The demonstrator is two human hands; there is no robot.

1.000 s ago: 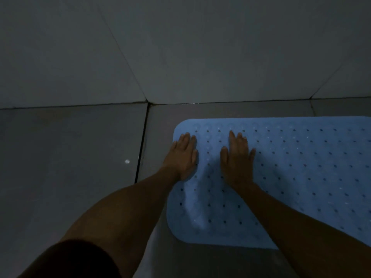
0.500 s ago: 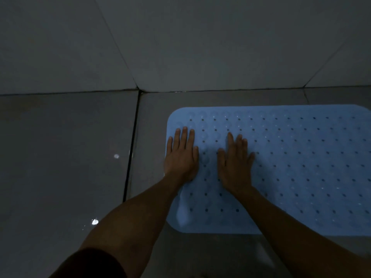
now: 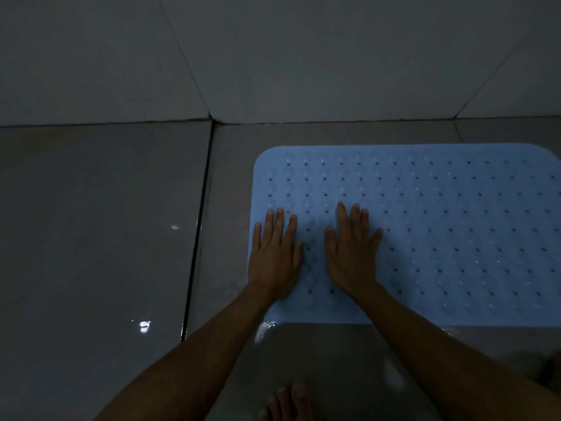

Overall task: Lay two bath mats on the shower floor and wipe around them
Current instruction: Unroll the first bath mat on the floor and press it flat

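Both hands slid nearer the mat's front edge, left hand (image 3: 274,256) and right hand (image 3: 352,253) pressed flat, fingers straight, on blue bath mat (image 3: 440,226)

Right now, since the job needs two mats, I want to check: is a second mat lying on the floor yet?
No, only one blue mat shows on the floor, with both hands flat on it.

Tiled shower (perforated mat (image 3: 425,226))

Mat (image 3: 440,238) cut off at right edge; near-left corner hidden under left hand (image 3: 274,256). Toes (image 3: 288,402) clipped by bottom edge.
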